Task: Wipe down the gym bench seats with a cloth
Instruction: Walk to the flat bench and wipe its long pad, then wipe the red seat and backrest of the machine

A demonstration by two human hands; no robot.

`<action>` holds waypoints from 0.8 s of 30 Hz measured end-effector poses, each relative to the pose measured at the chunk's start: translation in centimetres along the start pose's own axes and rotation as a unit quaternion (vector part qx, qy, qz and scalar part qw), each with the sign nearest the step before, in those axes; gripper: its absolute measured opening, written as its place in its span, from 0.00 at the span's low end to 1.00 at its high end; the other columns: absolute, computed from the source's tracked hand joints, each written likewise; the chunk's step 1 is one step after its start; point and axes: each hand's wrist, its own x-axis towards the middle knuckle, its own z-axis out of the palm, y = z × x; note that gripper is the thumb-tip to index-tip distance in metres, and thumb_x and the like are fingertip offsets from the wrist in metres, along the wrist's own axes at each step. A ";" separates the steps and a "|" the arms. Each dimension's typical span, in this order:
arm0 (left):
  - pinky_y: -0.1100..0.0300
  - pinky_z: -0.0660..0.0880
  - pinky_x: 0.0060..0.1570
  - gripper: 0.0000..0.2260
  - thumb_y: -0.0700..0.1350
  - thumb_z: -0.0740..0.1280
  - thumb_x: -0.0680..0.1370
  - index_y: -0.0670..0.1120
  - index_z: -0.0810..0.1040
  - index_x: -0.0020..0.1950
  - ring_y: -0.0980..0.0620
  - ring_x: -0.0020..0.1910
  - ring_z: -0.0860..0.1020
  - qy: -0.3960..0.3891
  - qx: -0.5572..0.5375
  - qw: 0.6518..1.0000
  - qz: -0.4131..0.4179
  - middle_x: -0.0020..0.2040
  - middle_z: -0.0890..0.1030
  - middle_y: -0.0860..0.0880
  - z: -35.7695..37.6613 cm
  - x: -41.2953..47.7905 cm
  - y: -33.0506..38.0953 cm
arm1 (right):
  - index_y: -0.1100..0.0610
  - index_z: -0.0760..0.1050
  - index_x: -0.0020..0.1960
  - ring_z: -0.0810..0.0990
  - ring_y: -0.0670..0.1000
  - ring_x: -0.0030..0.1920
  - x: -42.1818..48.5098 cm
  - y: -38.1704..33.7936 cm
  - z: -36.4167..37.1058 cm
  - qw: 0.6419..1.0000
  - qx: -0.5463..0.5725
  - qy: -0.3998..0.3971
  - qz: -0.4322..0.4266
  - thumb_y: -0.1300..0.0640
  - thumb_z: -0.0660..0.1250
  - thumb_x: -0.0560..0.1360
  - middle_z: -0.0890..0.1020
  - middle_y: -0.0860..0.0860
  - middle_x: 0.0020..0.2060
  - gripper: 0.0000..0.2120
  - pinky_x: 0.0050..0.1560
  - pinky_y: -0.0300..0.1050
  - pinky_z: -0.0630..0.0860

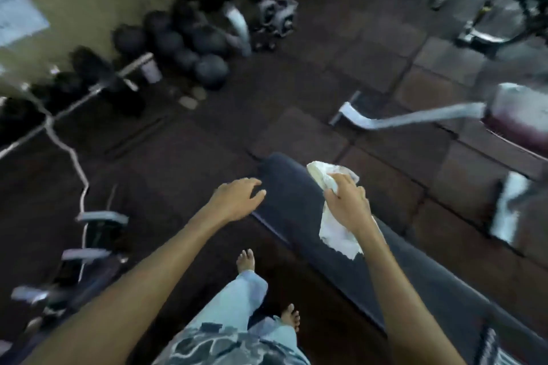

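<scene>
A long dark padded gym bench (pixel 296 204) runs from the centre of the view down to the lower right. A crumpled white cloth (pixel 332 234) hangs over its top, and my right hand (pixel 348 201) is shut on the cloth near the bench's far end. At the bench's left edge hovers my left hand (pixel 237 198), fingers spread, holding nothing; whether it touches the pad is unclear. The frame is motion-blurred.
Dark medicine balls (pixel 189 47) and dumbbells line the wall at upper left. A curl bar (pixel 68 154) and weight rack stand at the left. A maroon-padded bench (pixel 516 115) with white legs stands at the right. My bare feet (pixel 246 259) stand on dark rubber floor tiles.
</scene>
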 end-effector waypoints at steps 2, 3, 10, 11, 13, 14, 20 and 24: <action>0.53 0.71 0.59 0.23 0.59 0.54 0.80 0.50 0.67 0.72 0.48 0.63 0.74 0.009 -0.030 0.997 -0.074 0.68 0.74 0.49 -1.0 -2.6 -4.9 | 0.55 0.70 0.67 0.67 0.64 0.63 1.4 -4.7 2.1 0.996 -0.036 -0.044 -0.064 0.57 0.57 0.79 0.69 0.49 0.70 0.17 0.62 0.56 0.64; 0.53 0.71 0.58 0.23 0.59 0.54 0.80 0.50 0.67 0.72 0.48 0.63 0.74 0.008 -0.046 0.993 -0.106 0.68 0.74 0.49 -1.4 -3.8 -7.1 | 0.55 0.70 0.66 0.67 0.64 0.63 2.0 -6.8 3.3 0.992 -0.050 -0.064 -0.093 0.57 0.57 0.79 0.69 0.49 0.70 0.17 0.62 0.57 0.64; 0.48 0.72 0.62 0.26 0.63 0.55 0.79 0.49 0.69 0.71 0.46 0.63 0.75 -0.001 -0.143 0.955 -0.258 0.66 0.75 0.46 -4.0 -8.0 -20.6 | 0.52 0.67 0.72 0.66 0.63 0.66 5.3 -17.7 11.5 0.964 -0.104 -0.172 -0.175 0.56 0.56 0.79 0.69 0.54 0.69 0.21 0.63 0.60 0.63; 0.49 0.71 0.62 0.26 0.62 0.55 0.79 0.49 0.69 0.71 0.46 0.63 0.74 0.004 -0.148 0.952 -0.268 0.66 0.75 0.46 -4.4 -7.9 -22.1 | 0.52 0.66 0.72 0.66 0.63 0.66 5.9 -18.9 12.5 0.962 -0.106 -0.180 -0.177 0.55 0.56 0.79 0.69 0.54 0.69 0.22 0.64 0.60 0.63; 0.50 0.71 0.62 0.26 0.62 0.55 0.79 0.48 0.69 0.71 0.46 0.64 0.74 0.010 -0.157 0.948 -0.275 0.67 0.75 0.46 -5.1 -7.0 -24.8 | 0.52 0.66 0.72 0.66 0.63 0.66 7.4 -21.4 14.3 0.960 -0.111 -0.184 -0.180 0.55 0.56 0.79 0.70 0.54 0.68 0.21 0.65 0.59 0.63; 0.50 0.71 0.62 0.26 0.61 0.56 0.79 0.48 0.68 0.71 0.46 0.64 0.74 0.009 -0.160 0.949 -0.272 0.67 0.75 0.46 -5.5 -6.1 -26.1 | 0.52 0.67 0.71 0.67 0.62 0.65 8.4 -22.6 15.1 0.960 -0.115 -0.182 -0.180 0.55 0.57 0.79 0.70 0.53 0.68 0.21 0.65 0.59 0.63; 0.52 0.73 0.56 0.25 0.62 0.54 0.80 0.49 0.67 0.72 0.46 0.64 0.74 -0.027 -0.122 0.968 -0.215 0.68 0.74 0.48 -11.0 2.9 -34.4 | 0.53 0.68 0.70 0.68 0.61 0.63 15.9 -29.6 18.5 0.977 -0.101 -0.135 -0.133 0.55 0.56 0.79 0.70 0.52 0.68 0.20 0.64 0.59 0.64; 0.51 0.71 0.60 0.26 0.63 0.53 0.79 0.51 0.67 0.72 0.47 0.64 0.73 -0.044 -0.116 0.978 -0.168 0.68 0.73 0.48 -16.1 8.4 -38.3 | 0.53 0.71 0.66 0.69 0.61 0.61 19.9 -34.2 18.7 0.986 -0.096 -0.101 -0.090 0.55 0.57 0.78 0.72 0.53 0.64 0.17 0.59 0.57 0.66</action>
